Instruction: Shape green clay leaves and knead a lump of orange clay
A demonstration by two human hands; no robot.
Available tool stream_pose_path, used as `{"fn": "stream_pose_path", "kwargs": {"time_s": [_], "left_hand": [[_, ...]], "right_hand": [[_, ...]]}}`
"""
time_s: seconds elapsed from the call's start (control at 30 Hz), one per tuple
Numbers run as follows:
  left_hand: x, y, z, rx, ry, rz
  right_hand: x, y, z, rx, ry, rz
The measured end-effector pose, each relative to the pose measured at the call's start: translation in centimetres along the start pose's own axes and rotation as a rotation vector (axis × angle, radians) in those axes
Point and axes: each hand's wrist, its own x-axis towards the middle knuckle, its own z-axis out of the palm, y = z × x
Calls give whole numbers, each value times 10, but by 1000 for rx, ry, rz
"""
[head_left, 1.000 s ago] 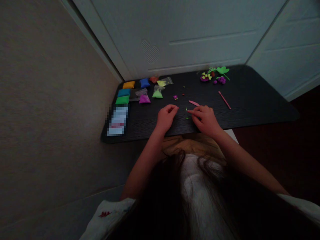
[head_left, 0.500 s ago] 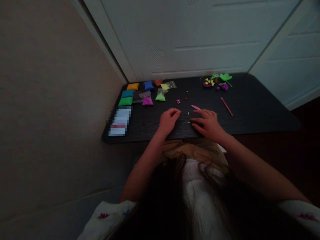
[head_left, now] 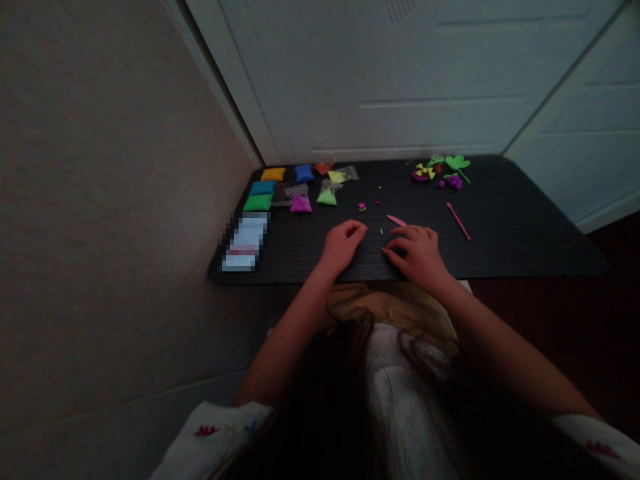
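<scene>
Green sliver [head_left: 383, 250] (now) at right hand [head_left: 416, 255]

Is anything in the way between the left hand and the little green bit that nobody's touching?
No, I see nothing between the left hand and that green bit. The right hand is on the bit's other side, and the pink pointed tool lies beyond it.

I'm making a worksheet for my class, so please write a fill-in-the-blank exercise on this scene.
The packet nearest the phone is coloured ____.
The pink blade lies closest to the ____ hand.
The clustered balls near the green clover shape are coloured ____.

Missing words: green; right; purple.
</scene>
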Motion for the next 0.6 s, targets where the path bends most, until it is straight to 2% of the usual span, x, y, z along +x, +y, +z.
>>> {"fn": "stream_pose_path", "kwargs": {"time_s": [0.2, 0.47, 0.6], "left_hand": [[0, 0, 0, -13, 8, 17], [0, 0, 1, 3, 6, 27], [0, -1, 1, 5, 6, 28]], "right_hand": [[-11, 2, -5, -19, -14, -37], [-17, 21, -12, 25, -10, -90], [-19, 15, -15, -56, -48, -129]]}}
